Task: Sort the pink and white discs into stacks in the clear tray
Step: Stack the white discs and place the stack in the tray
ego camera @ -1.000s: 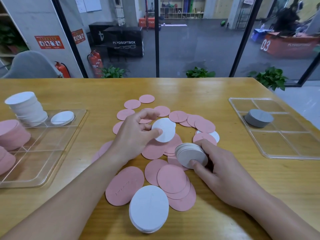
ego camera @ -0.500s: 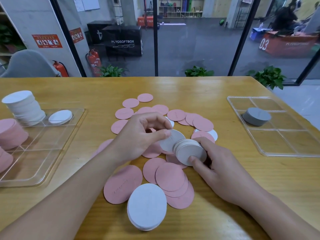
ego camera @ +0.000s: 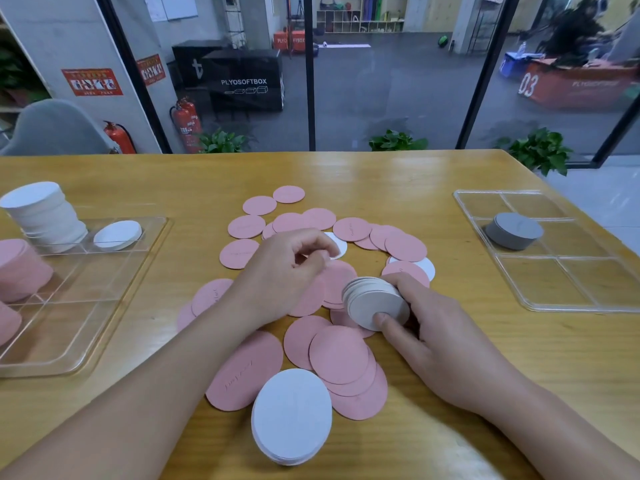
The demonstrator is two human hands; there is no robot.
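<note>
Pink discs (ego camera: 351, 229) lie scattered and overlapping on the middle of the wooden table (ego camera: 450, 341), forming a loose ring in front of me. A few white discs show among them: one (ego camera: 337, 244) just behind my left fingertips, another (ego camera: 425, 266) half covered by a pink disc to the right. A low pile of white discs (ego camera: 291, 416) sits nearest the camera, overlapping the edge of the pink ones.

My right hand (ego camera: 446, 344) grips a small stack of white discs (ego camera: 375, 301), tilted on edge, thumb on its near face and fingers behind it. My left hand (ego camera: 282, 271) hovers over the scatter with fingers curled inward and fingertips pinched together; I cannot tell whether they hold anything.

The clear tray (ego camera: 104, 289) stands at the left edge of the table. Its far compartments hold a tall white stack (ego camera: 43, 211) and, beside it, a low white stack (ego camera: 117, 234); the compartments at its left edge hold pink stacks (ego camera: 20, 268), partly cut off by the frame. A second clear tray (ego camera: 571, 282) at the right holds a grey stack (ego camera: 514, 230) in one compartment.
</note>
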